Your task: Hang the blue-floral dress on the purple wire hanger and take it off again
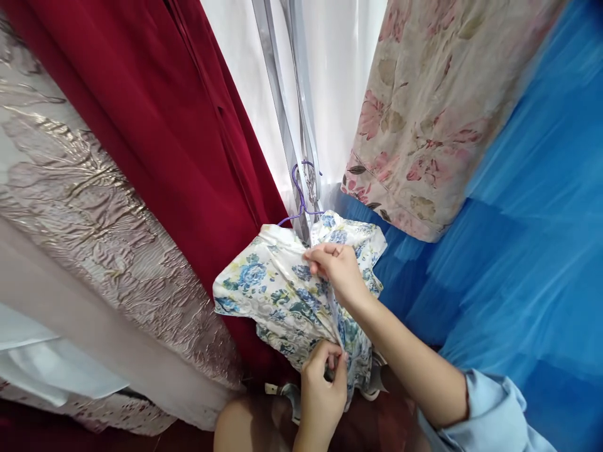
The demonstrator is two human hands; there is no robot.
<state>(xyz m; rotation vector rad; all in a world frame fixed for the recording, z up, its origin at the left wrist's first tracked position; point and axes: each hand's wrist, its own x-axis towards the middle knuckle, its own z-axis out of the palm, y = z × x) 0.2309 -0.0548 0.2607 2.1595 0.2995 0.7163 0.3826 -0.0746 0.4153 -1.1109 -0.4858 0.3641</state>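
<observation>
Currently | blue-floral garment (282,285) on purple hanger (303,206), between red fabric (141,125) at left and blue fabric (532,251) at right | right hand (340,269): grip pinched on the garment's cloth near the neckline | left hand (323,383): grip pinched on its cloth edge lower down, below the right hand

Purple hanger (302,204) is carrying the floral garment (282,295), white with blue blooms and green leaves. Left bar, as viewed, is sloping down from the hanger's neck and disappearing into the garment's neckline; right bar is running under the fabric on the other side. Both outer ends are hiding beneath cloth. Hook is curving up above the neck, overlapping the grey ribbons (277,75); can't tell whether it's catching on them. Lower down, a dark red surface (28,425) is showing; can't confirm it's floor.
</observation>
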